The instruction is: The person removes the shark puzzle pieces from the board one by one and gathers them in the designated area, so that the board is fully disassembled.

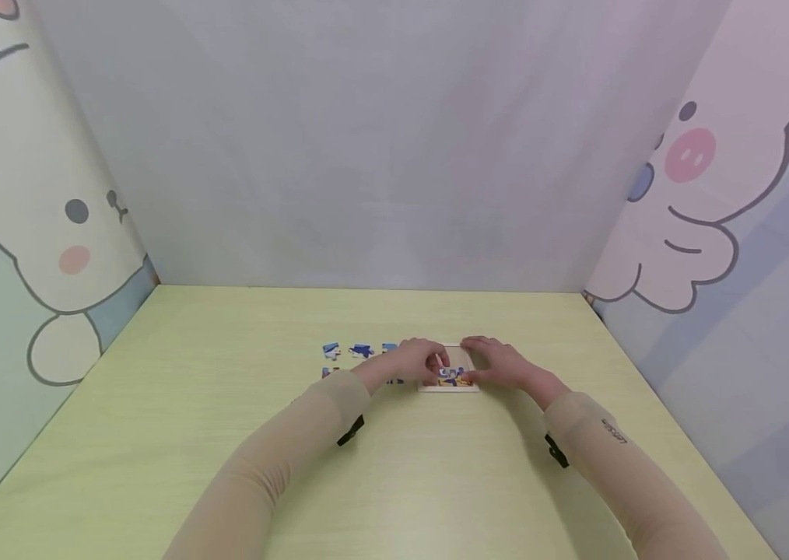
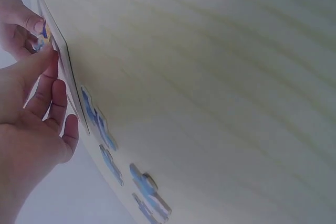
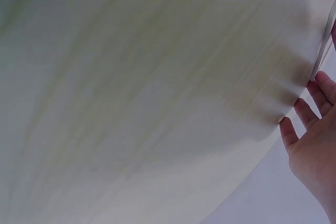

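A shallow wooden puzzle tray lies on the table with several blue and yellow puzzle pieces fitted along its near side. My left hand reaches over the tray's left part, thumb and index finger brought together at a small yellow and blue puzzle piece. Much of that piece is hidden by the fingers. On the tray's right side rests my right hand, its thumb by the fitted pieces and its fingers spread along the edge. In the right wrist view, the fingertips touch the table beside the tray rim.
Loose blue and white puzzle pieces lie left of the tray, some partly covered by the left forearm. The pale wooden table meets a grey curtain at its back, with cartoon-printed panels at both sides.
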Tool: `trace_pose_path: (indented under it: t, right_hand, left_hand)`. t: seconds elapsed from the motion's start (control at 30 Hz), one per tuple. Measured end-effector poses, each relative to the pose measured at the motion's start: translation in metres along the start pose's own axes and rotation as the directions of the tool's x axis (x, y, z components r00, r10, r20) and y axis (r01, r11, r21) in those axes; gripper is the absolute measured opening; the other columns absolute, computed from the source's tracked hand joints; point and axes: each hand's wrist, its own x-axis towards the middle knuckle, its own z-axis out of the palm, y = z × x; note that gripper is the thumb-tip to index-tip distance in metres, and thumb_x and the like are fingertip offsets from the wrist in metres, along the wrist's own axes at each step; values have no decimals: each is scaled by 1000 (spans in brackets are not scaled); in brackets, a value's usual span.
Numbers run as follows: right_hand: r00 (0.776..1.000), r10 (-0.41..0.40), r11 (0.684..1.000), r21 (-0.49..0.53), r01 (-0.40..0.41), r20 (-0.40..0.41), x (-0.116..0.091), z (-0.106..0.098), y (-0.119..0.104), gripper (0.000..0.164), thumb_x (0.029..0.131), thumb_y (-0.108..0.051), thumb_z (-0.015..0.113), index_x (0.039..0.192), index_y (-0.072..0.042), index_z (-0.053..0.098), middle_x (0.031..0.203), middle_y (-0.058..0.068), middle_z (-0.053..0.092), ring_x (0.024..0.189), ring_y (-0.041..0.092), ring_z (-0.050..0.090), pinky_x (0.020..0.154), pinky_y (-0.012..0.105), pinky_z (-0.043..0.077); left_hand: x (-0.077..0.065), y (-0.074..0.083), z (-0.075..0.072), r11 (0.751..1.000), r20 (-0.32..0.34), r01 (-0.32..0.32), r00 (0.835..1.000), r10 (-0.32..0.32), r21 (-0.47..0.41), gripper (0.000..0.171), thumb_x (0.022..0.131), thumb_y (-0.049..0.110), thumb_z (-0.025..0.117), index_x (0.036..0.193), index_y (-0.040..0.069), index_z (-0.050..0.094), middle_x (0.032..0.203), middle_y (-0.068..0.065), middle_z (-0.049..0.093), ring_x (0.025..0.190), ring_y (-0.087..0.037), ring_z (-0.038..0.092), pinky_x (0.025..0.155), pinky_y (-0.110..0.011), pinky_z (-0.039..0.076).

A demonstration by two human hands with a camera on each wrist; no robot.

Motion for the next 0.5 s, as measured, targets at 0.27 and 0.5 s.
trace_pose_path:
  t: [0.27,0.5]
  right_hand:
    - [1000,-11,1000,0,11,-6,0,0,0,72,85,-48,65,141,-10,42,146,15,39,133,39,35,99,64,28]
    - [1000,9,1000,1,-9,4,-2,0,0,72,85,-50,64,141,-11,42,147,14,39,134,38,34,100,64,28]
  left_hand:
    - [1,0,-1,999,10,-25,1000,25,21,12,89,17,65,100,21,66,81,10,61,73,-5,55,73,-24,40]
    - [-3,1,-6,998,-5,-39,999,38,-47,15,90,12,63,100,22,65,84,7,62,75,-7,56,70,-23,44]
